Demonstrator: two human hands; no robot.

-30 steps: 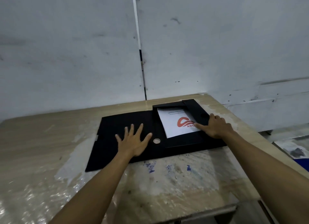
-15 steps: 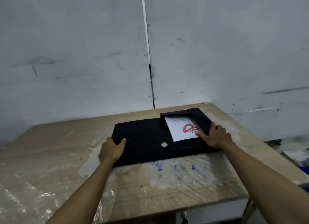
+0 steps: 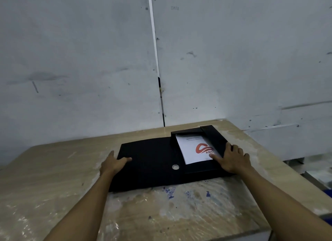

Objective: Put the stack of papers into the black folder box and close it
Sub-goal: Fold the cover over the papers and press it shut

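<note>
A black folder box [image 3: 152, 161] lies opened flat on a wooden table [image 3: 53, 187]. Its wide cover panel spreads to the left, with a round metal snap [image 3: 175, 167] near its middle. The tray part is on the right, and a white stack of papers [image 3: 192, 149] with a red logo lies inside it. My left hand [image 3: 113, 163] grips the cover's left edge, thumb on top of the panel. My right hand [image 3: 231, 160] rests on the tray's right wall, its thumb pressing the papers' near right corner.
The table stands against a grey panelled wall [image 3: 89, 61]. Its top is covered with crinkled clear plastic with blue paint marks [image 3: 170, 192]. The table's right edge [image 3: 287, 170] drops off to the floor.
My left hand has slid from flat on the cover's middle to its left edge and taken hold there. My right hand has stayed on the tray and papers. The view has pulled back.
</note>
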